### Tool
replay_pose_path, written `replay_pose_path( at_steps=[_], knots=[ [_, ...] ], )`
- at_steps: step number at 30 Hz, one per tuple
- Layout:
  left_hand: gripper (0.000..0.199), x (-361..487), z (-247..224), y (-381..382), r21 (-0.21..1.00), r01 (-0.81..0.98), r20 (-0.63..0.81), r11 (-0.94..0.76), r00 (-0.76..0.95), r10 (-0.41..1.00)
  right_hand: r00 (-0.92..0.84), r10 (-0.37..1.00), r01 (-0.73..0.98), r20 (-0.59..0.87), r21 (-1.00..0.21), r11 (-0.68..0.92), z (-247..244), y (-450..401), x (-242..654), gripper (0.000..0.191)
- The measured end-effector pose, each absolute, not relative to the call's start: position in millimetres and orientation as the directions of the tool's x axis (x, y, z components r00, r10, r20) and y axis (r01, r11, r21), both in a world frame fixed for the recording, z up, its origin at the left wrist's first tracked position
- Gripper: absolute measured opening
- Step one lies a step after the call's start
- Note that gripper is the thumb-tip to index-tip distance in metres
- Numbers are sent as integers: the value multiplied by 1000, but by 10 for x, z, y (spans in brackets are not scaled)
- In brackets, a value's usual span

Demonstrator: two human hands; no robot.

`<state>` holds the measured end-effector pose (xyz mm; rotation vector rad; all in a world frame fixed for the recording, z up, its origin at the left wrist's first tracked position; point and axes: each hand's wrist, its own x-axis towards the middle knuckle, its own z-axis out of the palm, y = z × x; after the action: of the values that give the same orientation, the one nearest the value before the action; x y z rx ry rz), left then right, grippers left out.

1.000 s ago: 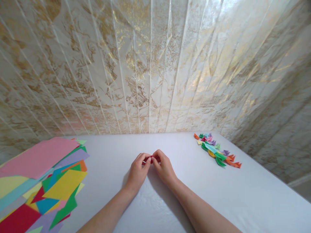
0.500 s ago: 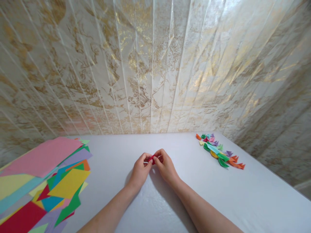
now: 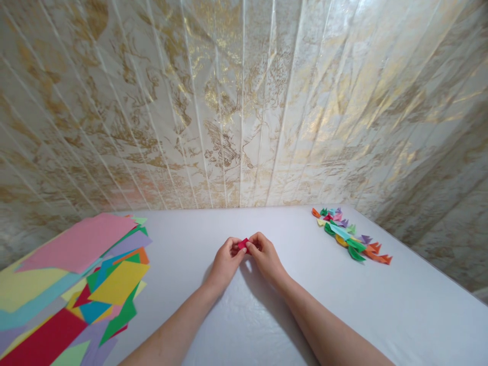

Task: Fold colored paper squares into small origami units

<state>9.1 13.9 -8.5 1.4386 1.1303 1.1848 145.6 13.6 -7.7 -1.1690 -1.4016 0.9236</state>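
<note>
A small folded piece of red paper (image 3: 243,244) is pinched between both hands near the middle of the white table. My left hand (image 3: 225,260) grips its left side with thumb and fingers. On the other side, my right hand (image 3: 264,256) has its thumb and fingers closed on the paper. Parts of the folds are covered by the fingertips. Both forearms reach in from the bottom of the view.
Sheets of coloured paper lie in a spread pile at the left, with a large pink sheet (image 3: 82,244) and a yellow piece (image 3: 120,283) on top. Several small folded paper shapes (image 3: 354,245) form a group at the right. A gold-patterned curtain (image 3: 224,112) hangs behind the table (image 3: 244,325).
More of the red paper now shows above the fingertips, as a small flat face. Both hands have shifted slightly to the right in view, as has the whole scene.
</note>
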Motion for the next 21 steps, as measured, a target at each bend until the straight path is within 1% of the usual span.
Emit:
replay_pose_path(
  at_steps=[3, 12, 17, 21],
  knots=[
    [14, 90, -50, 120, 982, 131, 115, -139, 173, 978, 33, 974, 88, 224, -971, 221, -120, 164, 1458, 15],
    [23, 79, -5, 109, 978, 169, 92, -125, 191, 977, -12, 990, -45, 138, -989, 137, -29, 142, 1457, 20],
    [20, 96, -18, 113, 971, 190, 112, -148, 186, 976, 33, 988, -72, 149, -986, 151, -14, 145, 1460, 23],
    [22, 100, -6, 108, 979, 168, 81, -115, 196, 977, 33, 987, -70, 160, -984, 162, -25, 148, 1460, 22]
  ],
)
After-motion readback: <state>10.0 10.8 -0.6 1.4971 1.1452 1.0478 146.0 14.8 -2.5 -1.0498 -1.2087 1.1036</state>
